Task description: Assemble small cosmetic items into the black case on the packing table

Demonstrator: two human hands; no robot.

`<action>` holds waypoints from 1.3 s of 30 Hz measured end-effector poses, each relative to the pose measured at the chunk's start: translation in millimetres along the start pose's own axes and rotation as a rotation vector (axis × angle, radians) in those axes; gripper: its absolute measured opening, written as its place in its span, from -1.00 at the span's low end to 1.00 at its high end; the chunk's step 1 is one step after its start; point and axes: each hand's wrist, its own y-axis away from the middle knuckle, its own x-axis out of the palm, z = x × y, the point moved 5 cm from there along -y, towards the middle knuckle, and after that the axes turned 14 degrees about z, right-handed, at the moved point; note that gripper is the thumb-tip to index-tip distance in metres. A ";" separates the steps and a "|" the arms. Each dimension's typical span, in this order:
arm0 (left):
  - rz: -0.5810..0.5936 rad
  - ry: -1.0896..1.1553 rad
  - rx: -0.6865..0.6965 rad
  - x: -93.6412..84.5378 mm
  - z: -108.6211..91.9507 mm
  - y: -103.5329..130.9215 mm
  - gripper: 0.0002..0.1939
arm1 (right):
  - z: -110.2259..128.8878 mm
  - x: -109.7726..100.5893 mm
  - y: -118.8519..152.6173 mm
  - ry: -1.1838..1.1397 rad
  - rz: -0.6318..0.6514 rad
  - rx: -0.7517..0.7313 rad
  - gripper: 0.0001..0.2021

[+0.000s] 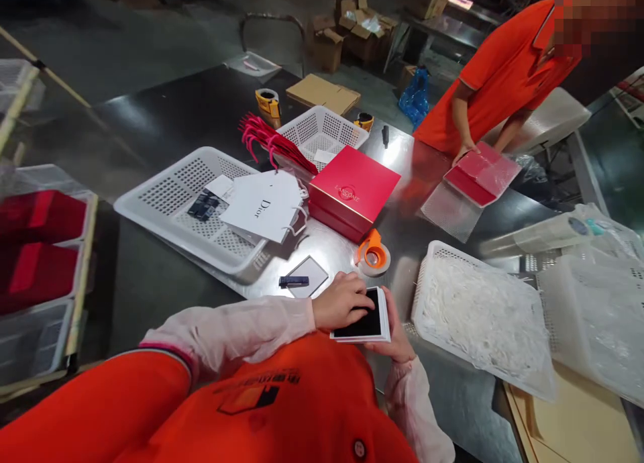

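Observation:
A small white box with a black inside (369, 323) is held low in front of my orange shirt. My right hand (395, 335) grips its right side and underside. Over its black surface rests my left hand (342, 302), fingers spread and touching the inside. Just beyond lies a flat square piece (314, 275) with a dark narrow item (294, 282) across it. An orange tape dispenser (373, 251) sits near the red Lancome box (347, 191). White Dior bags (264, 204) lie on the edge of a white basket (166, 198).
Another basket (316, 124) and red-handled bags (276, 144) stand farther back. At right is a basket of white shredded filler (483, 315). Across the steel table a person (503, 80) handles a red box (477, 174). Red boxes (40, 248) fill a rack at left.

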 end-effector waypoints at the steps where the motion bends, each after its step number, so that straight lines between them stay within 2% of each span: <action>1: 0.017 -0.053 0.037 -2.1 -1.1 -0.8 -0.82 | 0.5 -0.1 -0.6 -0.008 0.014 -0.007 0.22; 5: 0.051 -0.188 0.131 -10.1 -0.9 -1.2 -0.81 | -1.0 -0.7 -4.3 -0.025 0.065 -0.008 0.19; 12: 0.094 -0.263 0.210 -14.4 1.4 -0.3 -0.85 | 0.3 1.1 -10.3 -0.001 0.095 0.032 0.23; 16: 0.136 -0.275 0.229 -22.8 -1.8 -1.7 -0.81 | 5.7 4.8 -14.0 0.014 0.167 0.039 0.23; 24: 0.220 -0.202 0.232 -42.2 3.1 -1.5 -0.85 | 7.8 3.1 -17.1 -0.001 0.211 0.032 0.19; 31: 0.142 -0.030 0.253 -53.2 13.1 21.5 -0.71 | 7.1 4.5 -15.2 -0.086 0.164 0.013 0.15; 39: 0.049 0.081 0.247 -47.4 25.9 39.7 -0.94 | 4.4 6.6 -12.2 -0.133 0.131 0.062 0.23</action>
